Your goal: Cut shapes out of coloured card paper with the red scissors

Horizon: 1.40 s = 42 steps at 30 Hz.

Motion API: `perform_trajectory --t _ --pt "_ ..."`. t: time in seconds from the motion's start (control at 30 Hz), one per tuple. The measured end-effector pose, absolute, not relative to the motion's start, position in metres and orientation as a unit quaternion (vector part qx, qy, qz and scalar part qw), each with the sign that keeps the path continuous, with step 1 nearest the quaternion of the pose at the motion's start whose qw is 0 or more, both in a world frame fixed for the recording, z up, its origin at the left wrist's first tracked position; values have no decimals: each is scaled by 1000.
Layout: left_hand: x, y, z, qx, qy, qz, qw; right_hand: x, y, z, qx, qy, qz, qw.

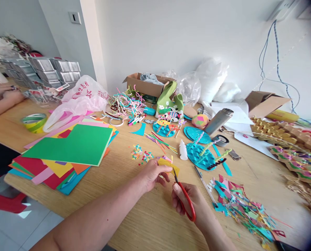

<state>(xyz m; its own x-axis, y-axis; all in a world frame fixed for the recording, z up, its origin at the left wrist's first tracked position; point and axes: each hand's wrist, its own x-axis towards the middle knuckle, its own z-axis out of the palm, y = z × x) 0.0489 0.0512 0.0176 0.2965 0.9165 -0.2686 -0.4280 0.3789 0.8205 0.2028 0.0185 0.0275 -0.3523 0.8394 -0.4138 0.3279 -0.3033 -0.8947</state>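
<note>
A small piece of yellow paper (175, 170) with a drawn outline is pinched in my left hand (154, 174). My right hand (188, 198) grips scissors with red handles (191, 209), and their blades meet the paper's lower edge. Just beyond my hands lie two little heaps of paper dots (142, 154). A white glue bottle (183, 150) stands behind the paper, close to a blue round piece with raised bumps (201, 156) that has fuzzy pipe cleaners on it. To the right of the scissors rests a pen (204, 184).
Stacked coloured paper (71, 144) covers the left side, near rolls of tape (34, 122). Paper scraps (246, 209) are piled at right. Toward the wall are pipe cleaners (127, 104), a green felt bag (169, 103), a metal flask (219, 121) and egg cartons (298, 157). Another person's hands (11, 96) show far left.
</note>
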Motion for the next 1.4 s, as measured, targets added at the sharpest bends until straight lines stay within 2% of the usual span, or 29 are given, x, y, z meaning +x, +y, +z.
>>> perform_trajectory --t 0.3,0.93,1.4 --pt "49 55 18 321 405 520 680 203 18 27 -525 -539 625 206" --pt "48 54 16 323 415 476 704 207 20 26 -472 -545 645 255" --pt "50 53 16 345 428 435 713 207 19 24 -459 -554 651 242"
